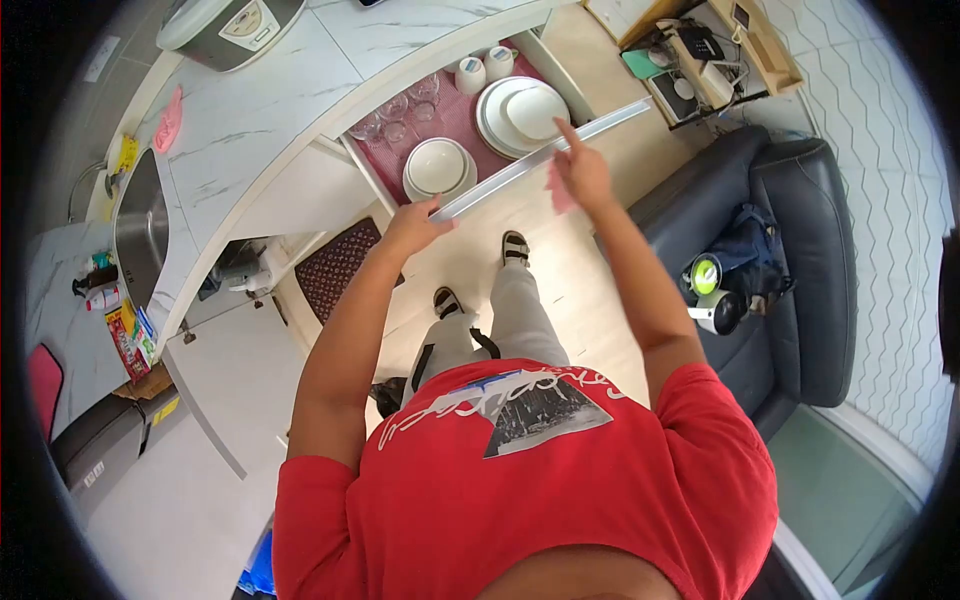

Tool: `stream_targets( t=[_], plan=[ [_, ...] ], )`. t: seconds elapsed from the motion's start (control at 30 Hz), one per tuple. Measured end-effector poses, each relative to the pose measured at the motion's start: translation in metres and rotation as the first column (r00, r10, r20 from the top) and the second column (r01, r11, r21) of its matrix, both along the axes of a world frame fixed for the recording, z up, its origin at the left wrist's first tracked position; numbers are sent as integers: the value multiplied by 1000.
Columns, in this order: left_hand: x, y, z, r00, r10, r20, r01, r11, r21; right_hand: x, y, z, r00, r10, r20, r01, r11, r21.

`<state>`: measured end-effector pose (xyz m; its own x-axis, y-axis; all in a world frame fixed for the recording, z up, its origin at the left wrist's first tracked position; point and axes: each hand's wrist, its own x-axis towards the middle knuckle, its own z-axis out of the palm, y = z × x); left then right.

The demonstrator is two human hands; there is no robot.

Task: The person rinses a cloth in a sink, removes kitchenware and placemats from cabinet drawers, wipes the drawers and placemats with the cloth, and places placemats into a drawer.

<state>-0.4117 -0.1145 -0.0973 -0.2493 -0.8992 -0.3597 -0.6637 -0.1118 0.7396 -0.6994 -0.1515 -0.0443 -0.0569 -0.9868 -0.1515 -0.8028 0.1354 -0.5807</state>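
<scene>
An open drawer [470, 112] with a pinkish-red liner is pulled out from under the counter. Inside it are stacked white plates [490, 118] with a bowl on top, a stack of white bowls [437, 167], two white mugs [499, 63] and several clear glasses [395, 108]. My left hand [412, 230] grips the left end of the metallic drawer front [500, 180], thumb over its top edge. Near the right part of that front, my right hand [585, 172] holds a pink cloth [560, 190] that hangs below the palm, its index finger pointing out over the edge.
A rice cooker [235, 30] and another pink cloth [169, 120] sit on the marble-patterned counter [265, 110], beside a sink [142, 225]. On my right stands a dark sofa [810, 260] bearing clothing and a kettle-like item. A cabinet door [240, 375] hangs open at left; a patterned mat [340, 268] covers some floor.
</scene>
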Motion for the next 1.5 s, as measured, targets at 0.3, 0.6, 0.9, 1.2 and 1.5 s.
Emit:
stream_targets(
  t=[0.3,0.6,0.9,1.2,1.5],
  plan=[
    [-25,18,2,892,74,445,-5,988,-152,-90,-68,-46,928,266,-261,-228,959,168],
    [-44,55,13,872,35,489,0,997,-71,-108,-29,-40,890,350,-293,-330,937,117],
    [-64,119,-20,881,33,472,-12,999,-49,-138,24,-70,875,378,-302,-362,926,109],
    [-6,93,-164,862,459,215,-506,781,366,-165,13,-150,448,-546,709,596,773,218],
    [28,119,-153,758,564,326,-552,289,782,-186,6,-173,429,-578,695,581,765,277]
  ],
)
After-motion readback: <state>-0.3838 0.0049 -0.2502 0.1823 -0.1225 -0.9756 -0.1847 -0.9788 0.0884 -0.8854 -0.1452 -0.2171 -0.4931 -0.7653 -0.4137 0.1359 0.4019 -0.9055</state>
